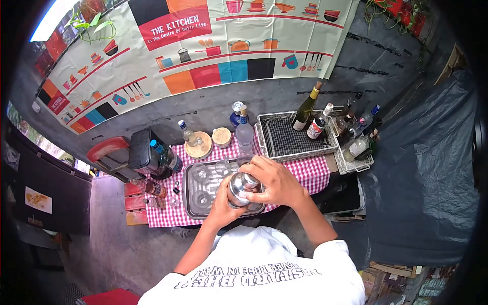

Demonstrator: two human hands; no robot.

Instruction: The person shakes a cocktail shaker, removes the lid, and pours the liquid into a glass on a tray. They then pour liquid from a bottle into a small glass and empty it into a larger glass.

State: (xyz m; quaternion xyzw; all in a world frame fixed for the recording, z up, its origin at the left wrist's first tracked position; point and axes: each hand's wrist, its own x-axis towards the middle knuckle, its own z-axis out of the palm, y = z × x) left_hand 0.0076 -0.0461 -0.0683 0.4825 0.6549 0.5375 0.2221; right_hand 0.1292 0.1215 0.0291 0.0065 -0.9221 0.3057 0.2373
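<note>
The fingers of both hands were closed on a silver shaker [237, 190]. The left hand [221, 207] wrapped its near left side; the right hand [273, 179] covered its upper right, fingers curled over the far end and thumb laid across the metal. The shaker was above the right part of a grey tray [187, 202]; whether it touched the tray could not be told.

In the tray, left of the shaker, were clear glasses [201, 200]. The tray lay on a pink checked cloth [311, 171]. Just beyond it stood a clear bottle [244, 136] with a stopper, a blue can [235, 119] behind that, and two round wooden pieces [221, 136] to the left.

Further left, a blue bottle [172, 158] stood near a black box [141, 152], with small bottles [155, 188] toward the cloth's left edge. To the right, a wire basket [282, 145] held a green bottle [305, 113] and one with a red and white label [317, 127]; a smaller basket [358, 165] beside it held more bottles. A kitchen-print banner [178, 25] hung on the wall behind.
</note>
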